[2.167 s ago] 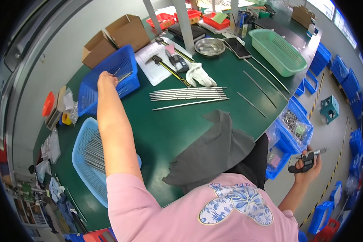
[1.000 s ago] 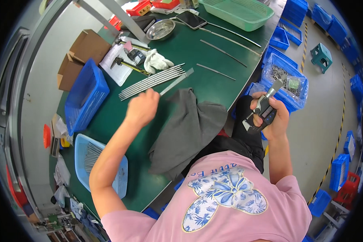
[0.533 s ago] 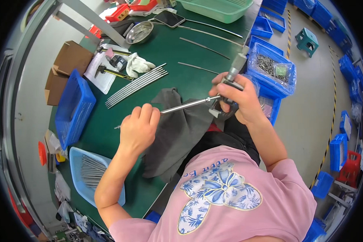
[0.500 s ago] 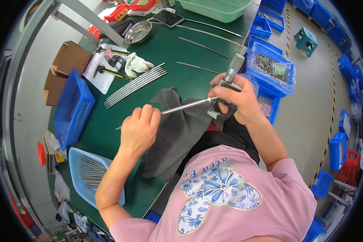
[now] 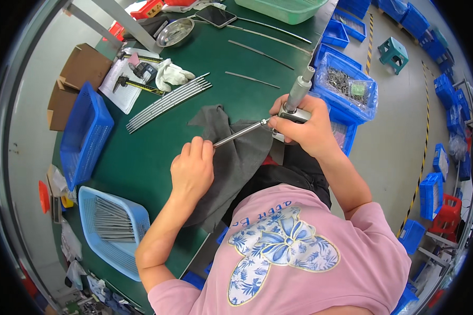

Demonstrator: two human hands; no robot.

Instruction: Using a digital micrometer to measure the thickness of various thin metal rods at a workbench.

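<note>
My left hand [image 5: 193,167] is closed round a thin metal rod [image 5: 242,132], which slants up to the right above a grey cloth [image 5: 223,152] on the green table. My right hand [image 5: 310,126] grips a micrometer [image 5: 299,90] by its frame, its barrel pointing up. The rod's far end meets the fingertips of that hand beside the micrometer; whether it sits between the measuring faces is hidden by the fingers. Several similar rods [image 5: 168,102] lie in a row further left. More rods fill a light blue basket [image 5: 142,214] near my left forearm.
On the table [image 5: 147,168] lie calipers [image 5: 136,84], white gloves [image 5: 172,74], a metal bowl [image 5: 174,32], a phone [image 5: 216,17] and single thin rods [image 5: 252,79]. An empty blue basket [image 5: 86,137] stands left. Blue bins [image 5: 347,86] with metal parts adjoin the table's right side.
My left hand has moved right, closer to the micrometer, along with the rod. The micrometer has turned a little more upright in my right hand. The whole view has shifted slightly.
</note>
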